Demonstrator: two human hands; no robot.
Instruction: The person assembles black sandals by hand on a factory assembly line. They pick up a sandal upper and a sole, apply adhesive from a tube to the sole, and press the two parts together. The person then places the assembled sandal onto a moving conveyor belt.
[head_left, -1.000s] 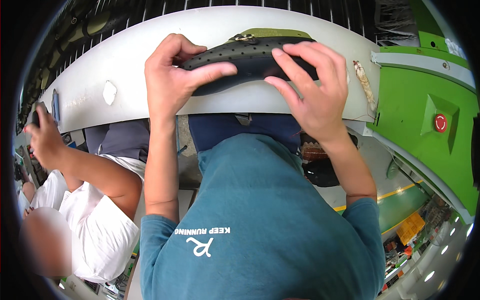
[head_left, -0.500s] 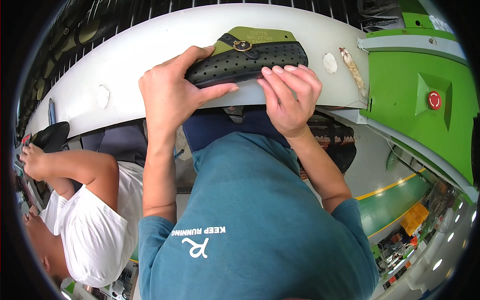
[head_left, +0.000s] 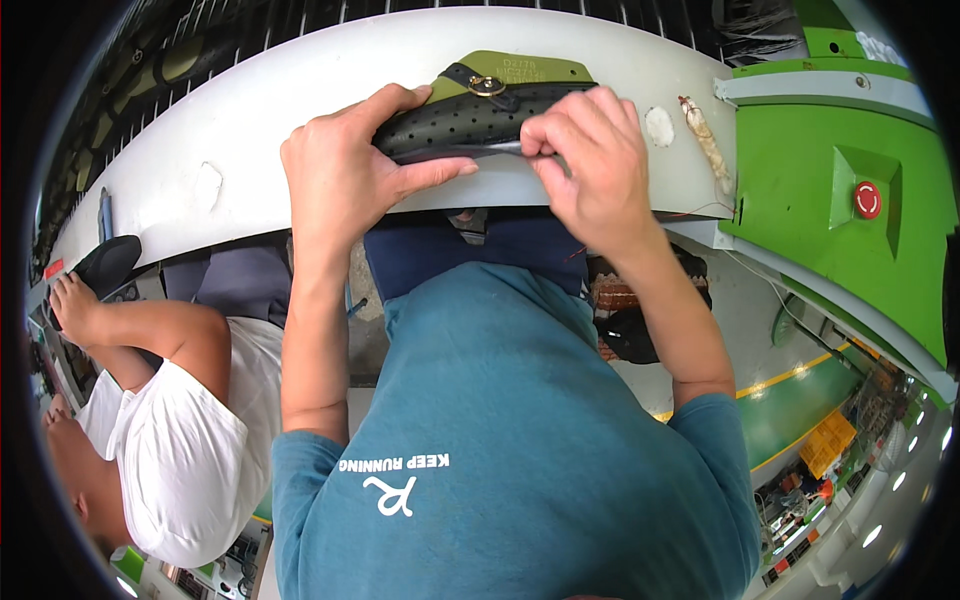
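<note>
A black perforated shoe upper [head_left: 450, 122] with a small strap and gold-coloured buckle [head_left: 486, 87] sits over an olive-green shoe last [head_left: 525, 68]. The last lies on its side above the white table. My left hand [head_left: 345, 165] grips one end of the shoe, fingers behind and thumb stretched along the lower edge. At the other end, my right hand [head_left: 595, 160] is closed, its fingers pinching the upper's lower edge. A greyish strip of that edge shows beside the pinch. The right hand hides this end of the shoe.
The white table [head_left: 270, 110] curves across the top. Near its right end lie a whitish patch [head_left: 659, 127] and a wrapped stick-like tool [head_left: 706, 140]. A green machine with a red button [head_left: 867, 200] stands at right. A co-worker in white [head_left: 200, 430] sits at left beside a dark, sole-shaped piece [head_left: 108, 262].
My right hand has gone from loosely extended fingers to a curled pinch on the upper's edge, covering the shoe's right end. The left hand stays nearly in place. The co-worker's arm shifts slightly.
</note>
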